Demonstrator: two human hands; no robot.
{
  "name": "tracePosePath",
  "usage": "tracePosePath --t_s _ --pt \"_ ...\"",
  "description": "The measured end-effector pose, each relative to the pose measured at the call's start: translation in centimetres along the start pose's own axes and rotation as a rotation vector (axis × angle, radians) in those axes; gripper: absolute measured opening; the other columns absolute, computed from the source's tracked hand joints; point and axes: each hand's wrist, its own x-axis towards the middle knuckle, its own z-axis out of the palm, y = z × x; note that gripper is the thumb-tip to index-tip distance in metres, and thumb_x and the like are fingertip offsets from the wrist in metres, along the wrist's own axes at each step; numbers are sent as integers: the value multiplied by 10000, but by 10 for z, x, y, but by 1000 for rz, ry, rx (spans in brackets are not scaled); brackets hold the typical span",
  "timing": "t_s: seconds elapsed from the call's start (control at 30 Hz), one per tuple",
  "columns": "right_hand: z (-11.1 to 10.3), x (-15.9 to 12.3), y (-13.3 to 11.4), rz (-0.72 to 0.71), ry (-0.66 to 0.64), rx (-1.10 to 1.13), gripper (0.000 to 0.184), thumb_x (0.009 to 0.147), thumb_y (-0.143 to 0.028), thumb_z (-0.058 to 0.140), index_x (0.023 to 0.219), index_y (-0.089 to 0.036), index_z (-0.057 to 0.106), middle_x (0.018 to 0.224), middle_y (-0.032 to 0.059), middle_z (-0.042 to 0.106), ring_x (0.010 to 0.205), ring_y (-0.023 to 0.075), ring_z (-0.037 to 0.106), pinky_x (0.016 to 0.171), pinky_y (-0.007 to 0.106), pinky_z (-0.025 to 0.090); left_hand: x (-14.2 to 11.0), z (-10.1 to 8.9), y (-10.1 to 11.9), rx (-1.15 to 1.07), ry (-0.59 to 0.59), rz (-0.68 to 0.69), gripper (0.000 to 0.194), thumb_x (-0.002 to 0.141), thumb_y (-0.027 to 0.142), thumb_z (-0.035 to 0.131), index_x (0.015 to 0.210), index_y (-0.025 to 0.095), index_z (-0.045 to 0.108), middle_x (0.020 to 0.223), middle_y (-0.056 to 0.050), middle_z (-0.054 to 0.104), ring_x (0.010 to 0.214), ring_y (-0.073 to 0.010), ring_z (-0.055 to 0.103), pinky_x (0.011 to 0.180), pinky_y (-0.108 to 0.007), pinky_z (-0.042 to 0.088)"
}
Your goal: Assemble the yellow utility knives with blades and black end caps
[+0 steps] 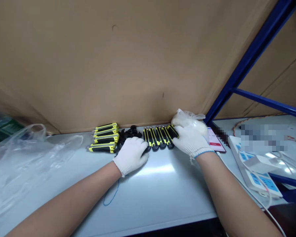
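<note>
A row of black-and-yellow utility knives (160,138) lies side by side on the table against the cardboard. At the row's left end my left hand (132,155), in a white knit glove, is curled with thumb and forefinger at a knife's black end. My right hand (191,138), gloved alike, has its fingers closed about the rightmost, slightly slanted knife (172,131); its palm side is hidden. Left of the row are stacked yellow-and-black knife bodies (105,138) lying crosswise. Small black parts (131,132) lie heaped between stack and row, partly behind my left hand.
Brown cardboard (138,65) stands behind the grey table (158,191). A clear plastic bag (34,164) covers the left side. At right are a knotted bag (187,116), a phone (214,141), a white power strip (254,171) with cables, and a blue frame post (246,56).
</note>
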Motion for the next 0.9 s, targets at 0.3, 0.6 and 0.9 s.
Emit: tracePosePath --t_s 0.3,0.6,0.9 --pt "21 4 -30 -49 210 34 233 936 -303 551 1056 -190 716 961 124 731 862 273 658 747 373 389 -3 2 0 -14 17 1 228 960 427 656 1042 215 678 1013 -101 693 1008 -339 635 814 -475 450" --pt "34 2 -31 -51 134 -57 369 989 -455 557 991 -162 781 945 172 722 876 323 666 748 398 388 -2 4 0 -26 48 -7 208 967 397 658 1058 213 688 1037 -96 696 1056 -338 619 872 -486 452" --pt "23 0 -4 31 6 -53 307 977 -292 527 1055 -140 782 1097 208 754 1030 346 676 882 430 451 0 6 -4 -32 38 12 172 990 378 629 1040 220 672 1012 -90 697 1017 -326 625 872 -473 449"
